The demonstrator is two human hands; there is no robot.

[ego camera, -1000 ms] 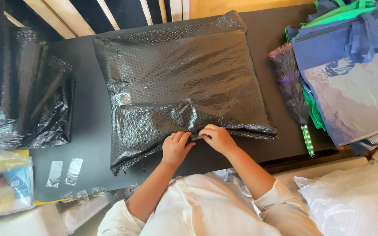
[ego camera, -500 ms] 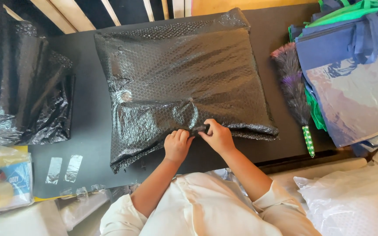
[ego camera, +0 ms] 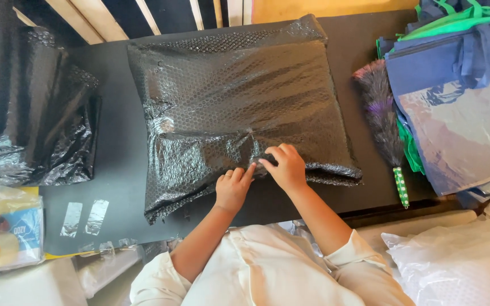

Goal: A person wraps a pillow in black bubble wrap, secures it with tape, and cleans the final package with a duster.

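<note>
Seen from above, both forearms reach forward out of white sleeves pushed up near the elbows and converge until the hands meet. The left hand lies palm down with fingers together and extended. The right hand sits slightly farther forward, its fingers curled and pressing down.

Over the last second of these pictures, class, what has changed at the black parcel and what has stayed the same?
Both hands crept up from the near edge onto the black bubble-wrapped parcel: the right hand now presses the folded seam, the left hand points a finger beside it. Nothing was picked up or released. The parcel, feather duster and tape strips stayed put.
</note>
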